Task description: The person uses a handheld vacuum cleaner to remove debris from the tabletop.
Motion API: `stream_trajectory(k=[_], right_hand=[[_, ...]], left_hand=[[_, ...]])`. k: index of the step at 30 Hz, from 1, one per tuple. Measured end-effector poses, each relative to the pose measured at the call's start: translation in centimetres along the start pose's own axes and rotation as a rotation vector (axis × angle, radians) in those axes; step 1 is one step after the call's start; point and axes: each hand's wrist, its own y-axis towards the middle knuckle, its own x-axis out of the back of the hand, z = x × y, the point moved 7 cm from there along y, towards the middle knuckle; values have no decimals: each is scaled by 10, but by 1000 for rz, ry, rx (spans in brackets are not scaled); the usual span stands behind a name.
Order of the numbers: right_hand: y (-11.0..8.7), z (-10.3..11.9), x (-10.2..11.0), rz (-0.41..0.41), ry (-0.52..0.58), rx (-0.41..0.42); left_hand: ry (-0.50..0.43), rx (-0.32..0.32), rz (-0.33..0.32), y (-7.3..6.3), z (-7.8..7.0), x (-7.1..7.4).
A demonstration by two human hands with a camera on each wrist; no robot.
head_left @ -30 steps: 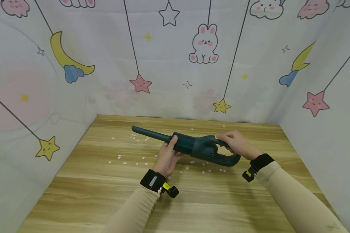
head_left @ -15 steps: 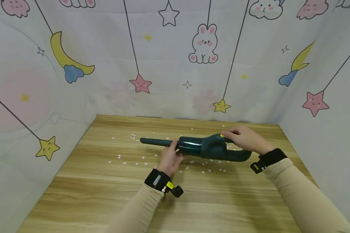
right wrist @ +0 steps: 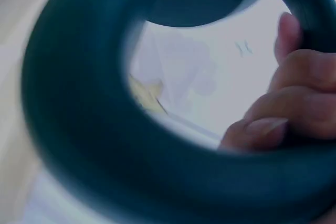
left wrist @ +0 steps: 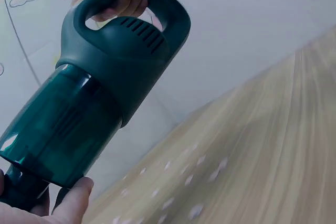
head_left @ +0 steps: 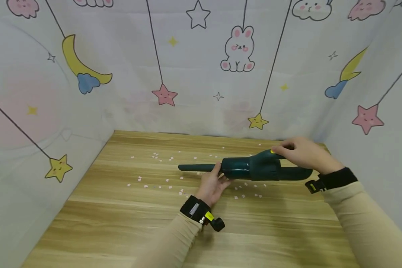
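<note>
A dark green handheld vacuum cleaner (head_left: 236,168) is held level above the table, its thin nozzle (head_left: 197,168) pointing left. My right hand (head_left: 305,153) grips the loop handle, thumb by a yellow button (head_left: 272,151). The right wrist view shows its fingers (right wrist: 299,98) curled round the handle. My left hand (head_left: 211,186) holds the front end where the nozzle meets the body, thumb on the near side. In the left wrist view, the left thumb (left wrist: 76,200) lies at the base of the see-through dust cup (left wrist: 63,124).
Small white paper bits (head_left: 181,192) lie scattered over the wooden table (head_left: 120,227), below and around the vacuum. Cloth walls (head_left: 201,111) printed with stars, a moon and a rabbit enclose the back and sides.
Both hands have carried the vacuum to the right. Its nozzle, earlier raised toward the upper left, has swung down so the body lies nearly level. The head view has shifted slightly.
</note>
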Motion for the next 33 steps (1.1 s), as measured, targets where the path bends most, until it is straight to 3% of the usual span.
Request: stream_trajectory(k=[8,13,19,24,33], right_hand=[[-39,-19,56,-95,-157,-69],[-64,-28,72,-122,-192,-69],[-96,-45,87,-135,-298,-127],[-112,-58,93,-141,-306,-175],[-118,-65,93,-132,-314,-171]], left_hand=[[-123,47,125,-9,54,-56],[-153,82,181,-11,80,-77],[-136,159,239,-10,111,-103],[-112,180,253,-6,120,-109],[-98,219,282,-1,130,-109]])
